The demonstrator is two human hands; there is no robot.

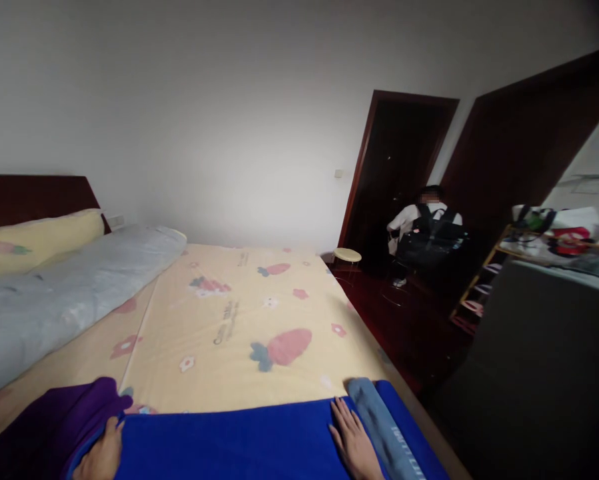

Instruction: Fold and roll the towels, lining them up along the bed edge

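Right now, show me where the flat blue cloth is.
In the head view, the flat blue cloth lies at bottom centre, between the purple cloth and the grey-blue roll, under the right hand.

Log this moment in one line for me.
left hand: holding edge of blue cloth; right hand: flat on blue cloth, beside grey cloth; purple cloth: on bed
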